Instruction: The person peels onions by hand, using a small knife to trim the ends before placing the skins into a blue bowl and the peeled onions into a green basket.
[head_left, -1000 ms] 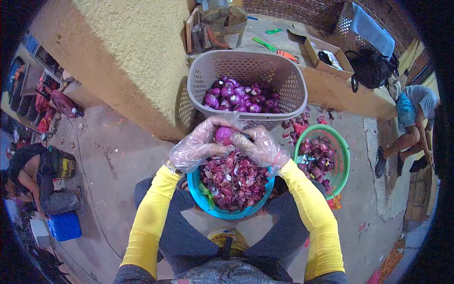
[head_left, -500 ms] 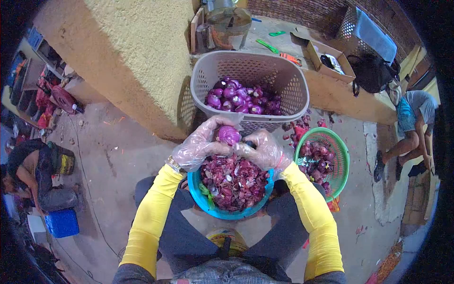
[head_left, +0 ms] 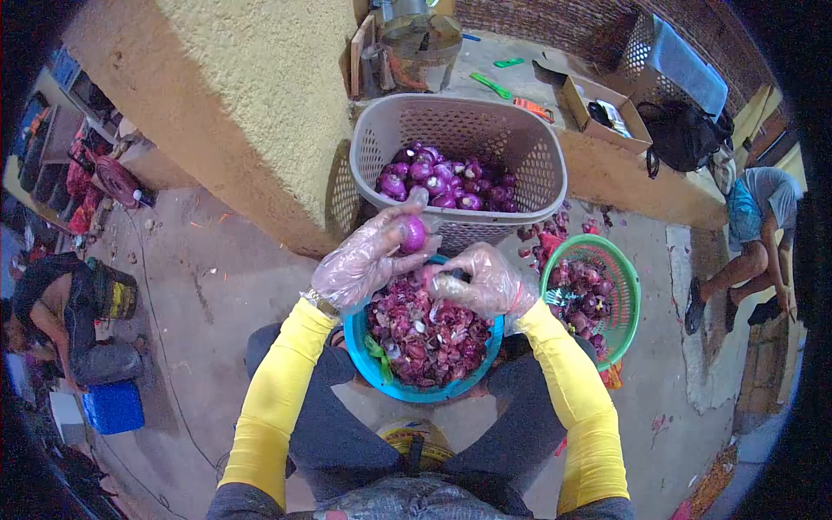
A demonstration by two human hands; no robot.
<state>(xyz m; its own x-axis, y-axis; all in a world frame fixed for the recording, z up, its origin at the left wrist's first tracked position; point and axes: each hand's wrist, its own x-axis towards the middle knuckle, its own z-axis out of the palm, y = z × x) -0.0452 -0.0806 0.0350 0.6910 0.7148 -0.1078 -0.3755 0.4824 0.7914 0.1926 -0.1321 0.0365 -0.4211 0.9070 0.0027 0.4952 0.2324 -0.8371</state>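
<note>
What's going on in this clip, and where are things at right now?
A seated person in clear plastic gloves is peeling red onions. The left hand holds a peeled onion up near the grey basket of peeled ones. The right hand hovers over the blue bowl of skins on the lap. A green basket with more onions sits to the right.

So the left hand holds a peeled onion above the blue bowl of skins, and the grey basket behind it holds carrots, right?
Not quite. The head view shows the grey basket holding purple peeled onions, not carrots. The rest stands: the gloved left hand holds a peeled onion above the blue bowl of skins.
</note>
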